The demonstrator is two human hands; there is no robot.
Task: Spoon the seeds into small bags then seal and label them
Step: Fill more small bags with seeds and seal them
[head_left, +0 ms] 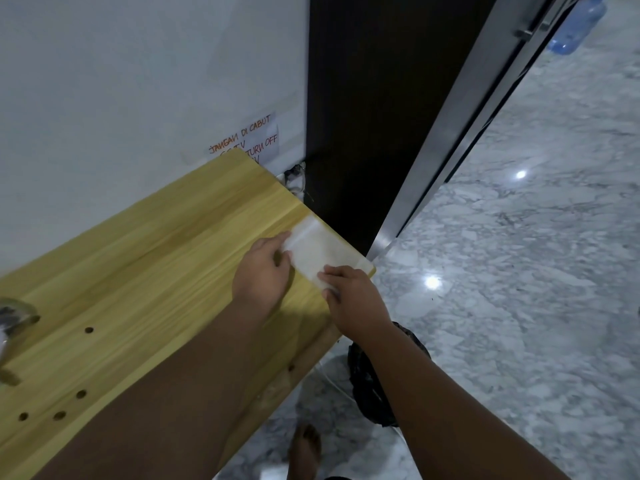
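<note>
Clear plastic bag (pixel 322 249) lies flat at far right corner of wooden table (pixel 156 271), right by the table edge. Can't tell if it's one bag or a thin stack. Looks empty, no seeds visible in it.

L hand (pixel 263 271): fingers curled, pinching the bag's left edge, w/ one finger stretched along the top side. Forearm runs across the table.

R hand (pixel 353 299): fingers curled over the bag's near corner, pinching it, knuckles up. Arm comes in from bottom right, off the table side.

Hands are near each other, bag between them.

Table has several small round holes (pixel 81 394) toward near left. A shiny roundish thing (pixel 15 315) sits at left frame edge, cut off and blurred, can't ID.

Bkgd: white wall w/ taped paper note (pixel 251 135) in orange handwriting, partly hidden behind table. Dark panel (pixel 363 116) beside it, then metal door frame (pixel 460 109). Grey-white marble floor (pixel 519 271) w/ light glints. Blue water bottle (pixel 578 26) lying on floor, top right. Black plastic sack (pixel 370 382) on floor just below the R forearm. Bare foot (pixel 304 448) at bottom.
</note>
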